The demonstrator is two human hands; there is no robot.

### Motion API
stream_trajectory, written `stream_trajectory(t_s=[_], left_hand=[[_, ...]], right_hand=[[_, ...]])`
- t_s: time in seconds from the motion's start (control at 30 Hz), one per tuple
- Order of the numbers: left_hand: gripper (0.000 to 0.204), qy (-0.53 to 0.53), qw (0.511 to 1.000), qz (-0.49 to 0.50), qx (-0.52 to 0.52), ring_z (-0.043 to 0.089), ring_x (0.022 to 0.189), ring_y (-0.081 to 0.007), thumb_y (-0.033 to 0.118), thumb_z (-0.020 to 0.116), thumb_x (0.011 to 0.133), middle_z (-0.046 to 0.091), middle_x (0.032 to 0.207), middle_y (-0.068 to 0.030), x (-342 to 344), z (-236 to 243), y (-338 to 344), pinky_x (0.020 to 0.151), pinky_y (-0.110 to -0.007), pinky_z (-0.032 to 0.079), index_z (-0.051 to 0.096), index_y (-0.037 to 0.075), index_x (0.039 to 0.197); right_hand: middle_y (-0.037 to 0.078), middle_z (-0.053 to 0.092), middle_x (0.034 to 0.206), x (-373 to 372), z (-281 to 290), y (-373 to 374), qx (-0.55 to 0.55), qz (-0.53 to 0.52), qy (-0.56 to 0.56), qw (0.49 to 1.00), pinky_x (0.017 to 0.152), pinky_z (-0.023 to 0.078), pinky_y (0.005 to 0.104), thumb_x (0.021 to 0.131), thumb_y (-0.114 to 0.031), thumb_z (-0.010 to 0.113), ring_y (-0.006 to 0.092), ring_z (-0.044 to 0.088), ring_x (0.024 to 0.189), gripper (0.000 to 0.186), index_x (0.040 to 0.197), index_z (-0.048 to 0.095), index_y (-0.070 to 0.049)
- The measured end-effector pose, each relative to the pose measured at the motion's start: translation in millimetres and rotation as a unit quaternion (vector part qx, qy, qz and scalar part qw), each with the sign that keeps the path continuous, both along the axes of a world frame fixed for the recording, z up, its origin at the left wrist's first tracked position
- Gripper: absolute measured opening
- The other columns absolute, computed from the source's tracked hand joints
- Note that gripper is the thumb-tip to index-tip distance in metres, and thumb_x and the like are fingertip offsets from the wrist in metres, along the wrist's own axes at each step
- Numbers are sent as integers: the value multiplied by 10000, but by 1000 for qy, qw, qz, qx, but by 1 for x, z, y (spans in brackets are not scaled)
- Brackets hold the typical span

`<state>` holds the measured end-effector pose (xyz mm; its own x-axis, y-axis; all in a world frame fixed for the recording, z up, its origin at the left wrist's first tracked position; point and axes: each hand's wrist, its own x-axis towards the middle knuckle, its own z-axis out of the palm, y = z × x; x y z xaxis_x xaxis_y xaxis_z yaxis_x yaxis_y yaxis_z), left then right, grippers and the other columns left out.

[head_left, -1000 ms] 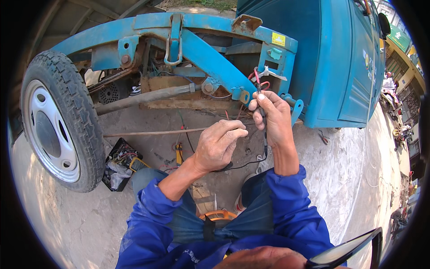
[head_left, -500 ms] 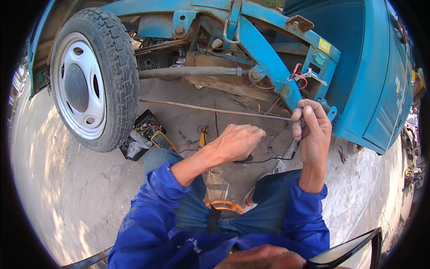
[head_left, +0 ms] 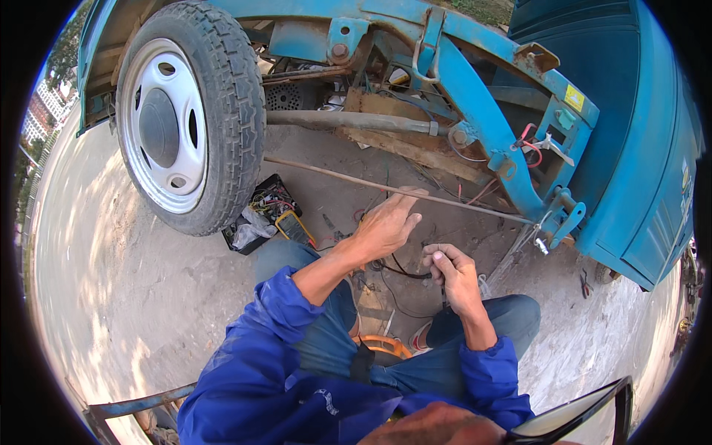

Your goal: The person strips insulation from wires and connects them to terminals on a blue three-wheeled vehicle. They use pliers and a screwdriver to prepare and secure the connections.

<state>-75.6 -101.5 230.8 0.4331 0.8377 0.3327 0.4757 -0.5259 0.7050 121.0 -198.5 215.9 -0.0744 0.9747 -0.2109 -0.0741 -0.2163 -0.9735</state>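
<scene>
Near the middle, a left hand (head_left: 386, 226) with straight fingers and thumb spread away, open, palm turned out of sight; fingertips overlapping the rusty rod (head_left: 475, 207), with no way to tell touching from merely passing in front. Lower and to the right, a right hand (head_left: 456, 276) with curled fingers and thumb drawn in, apparently closed on the black cable (head_left: 406, 274); gripped part hidden inside, tip impossible to make out. From there, a run of cable leftward into a dark tangle below the left hand, too jumbled to follow.

To the left, a yellow meter (head_left: 293, 227) just beside the black box (head_left: 242, 248), with small contents hard to sort out and one side partly behind the wheel (head_left: 158, 130). Above, a blue frame (head_left: 475, 96) cut off at the top edge, with a red wire (head_left: 532, 157) near the cab (head_left: 630, 133), also cut off. Well apart on the ground at right, small pliers (head_left: 586, 284). Along the bottom, glasses (head_left: 575, 406), only partly in view.
</scene>
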Motion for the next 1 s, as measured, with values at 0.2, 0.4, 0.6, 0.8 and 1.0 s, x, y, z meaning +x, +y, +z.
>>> stream_trajectory(t_s=[0.2,0.4,0.6,0.8,1.0], left_hand=[[582,-20,983,30,182,517,1226,-452,98,729,889,458,1463,-208,22,3,31,988,-514,495,518,108,1431],[638,9,973,102,207,554,1185,-429,141,737,892,473,1427,-214,44,9,45,889,-493,579,501,187,1483],[675,-12,980,94,177,643,1122,-405,151,744,888,473,1472,-174,52,13,57,746,-456,621,474,176,1507],[671,1,979,58,193,643,1150,-403,117,738,883,420,1528,-171,51,-4,49,803,-474,620,461,122,1494],[475,16,987,29,156,642,1119,-373,91,722,880,509,1403,-143,31,-29,32,800,-473,576,560,106,1326]], right_hand=[[23,650,914,-10,-8,5,-2,25,-31,999,663,466,240,1054,-104,542,73,521,728,291,1284,635,49],[42,674,932,-14,-15,7,-12,46,-60,997,692,488,244,1050,-80,547,84,556,753,321,1335,617,50],[39,697,942,-18,-27,12,-1,80,-79,994,690,493,242,1048,-92,561,80,574,769,345,1361,606,46],[67,715,972,-16,-36,13,-29,41,-87,995,782,522,255,1053,-97,565,112,635,843,344,1347,598,79],[97,728,1010,-12,-28,11,-24,14,-58,998,773,536,273,1054,-73,550,121,654,820,235,1244,617,47]])
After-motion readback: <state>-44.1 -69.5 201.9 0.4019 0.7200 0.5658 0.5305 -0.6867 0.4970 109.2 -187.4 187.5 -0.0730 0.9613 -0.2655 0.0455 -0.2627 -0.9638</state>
